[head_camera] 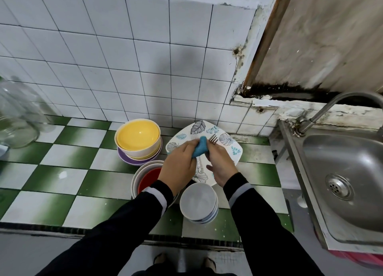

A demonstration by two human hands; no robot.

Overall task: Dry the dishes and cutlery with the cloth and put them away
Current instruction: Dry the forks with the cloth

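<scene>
My left hand (179, 161) grips a blue cloth (201, 146) wrapped against a metal fork (213, 139). My right hand (219, 161) holds the fork's handle, tines pointing up and away. Both hands hover over a square white plate with leaf prints (230, 145) on the green-and-white checked counter. To the left stands a stack of yellow bowls (137, 137) on a purple one. A red bowl nested in white bowls (148, 178) sits under my left wrist. A stack of pale grey bowls (198, 201) stands near the counter's front edge.
A steel sink (348, 176) with a curved tap (323, 109) lies to the right. Large clear glass jars (18, 114) stand at the far left of the counter. A white tiled wall (124, 58) rises behind the dishes.
</scene>
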